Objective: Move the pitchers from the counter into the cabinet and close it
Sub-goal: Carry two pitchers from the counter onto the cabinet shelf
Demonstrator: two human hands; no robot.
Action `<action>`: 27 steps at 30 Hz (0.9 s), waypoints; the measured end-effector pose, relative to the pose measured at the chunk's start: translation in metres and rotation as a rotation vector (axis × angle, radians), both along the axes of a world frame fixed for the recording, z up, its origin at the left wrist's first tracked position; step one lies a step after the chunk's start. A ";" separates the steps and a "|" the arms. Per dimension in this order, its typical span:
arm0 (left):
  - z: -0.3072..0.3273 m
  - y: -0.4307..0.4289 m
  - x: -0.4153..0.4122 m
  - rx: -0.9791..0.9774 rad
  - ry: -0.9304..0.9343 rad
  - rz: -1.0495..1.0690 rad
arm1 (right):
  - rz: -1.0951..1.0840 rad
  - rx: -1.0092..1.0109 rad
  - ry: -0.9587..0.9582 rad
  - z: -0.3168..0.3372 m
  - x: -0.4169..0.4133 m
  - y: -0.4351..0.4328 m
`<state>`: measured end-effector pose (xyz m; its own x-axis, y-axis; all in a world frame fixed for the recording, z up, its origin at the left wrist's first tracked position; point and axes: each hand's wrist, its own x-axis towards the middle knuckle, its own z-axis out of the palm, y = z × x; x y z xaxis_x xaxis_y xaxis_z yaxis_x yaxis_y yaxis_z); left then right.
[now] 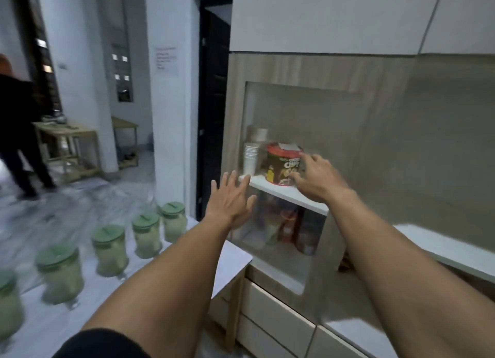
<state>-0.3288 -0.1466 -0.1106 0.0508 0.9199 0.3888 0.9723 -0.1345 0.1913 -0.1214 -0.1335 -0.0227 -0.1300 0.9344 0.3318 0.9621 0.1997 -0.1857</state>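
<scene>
Five green-lidded pitchers [111, 250] in a diagonal row on the white counter [227, 253], lower left; none in the cabinet [294, 132] yet. All look pale and cloudy, contents unclear through motion blur. The row runs from the near one at the left frame edge to the far one just beside the cabinet's side panel.

The cabinet has a glass-fronted door [375, 148]; whether it is shut or part open, cannot tell from blur. The white shelf [270, 187] inside holds a red-lidded snack tub [284, 164] and a stack of white paper cups [250, 158], touching or just beside each other. Lower compartment has bottles or jars, too blurred to name.

Left hand [230, 202] is spread flat, fingers apart, holding nothing, near the shelf's left end. Right hand [318, 175] is loose, fingers curled toward the tub, gripping nothing; contact with the tub or glass cannot be told.

Step, as a guess: getting access or clearing shelf room before the first pitcher. Next move likely calls for space on the shelf, then a two-handed lift of the nearest pitcher.

A person [16, 132] in dark clothes stands far left, well apart.
</scene>
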 end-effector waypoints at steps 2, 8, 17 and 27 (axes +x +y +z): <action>-0.015 0.008 -0.039 -0.027 -0.014 0.077 | 0.076 -0.037 0.009 -0.016 -0.041 0.026; -0.062 0.030 -0.133 -0.088 -0.149 0.288 | 0.283 -0.132 0.010 -0.066 -0.148 0.092; -0.150 0.088 -0.208 -0.136 -0.518 0.615 | 0.496 -0.315 0.043 -0.162 -0.261 0.205; -0.267 0.173 -0.230 -0.054 -1.112 0.983 | 0.522 -0.606 0.157 -0.301 -0.330 0.322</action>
<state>-0.5584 0.0264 -0.3774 -0.8781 0.4225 -0.2248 0.0222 0.5051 0.8628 -0.4518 0.1886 -0.3238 -0.5921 0.7895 -0.1614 0.7266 0.4365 -0.5305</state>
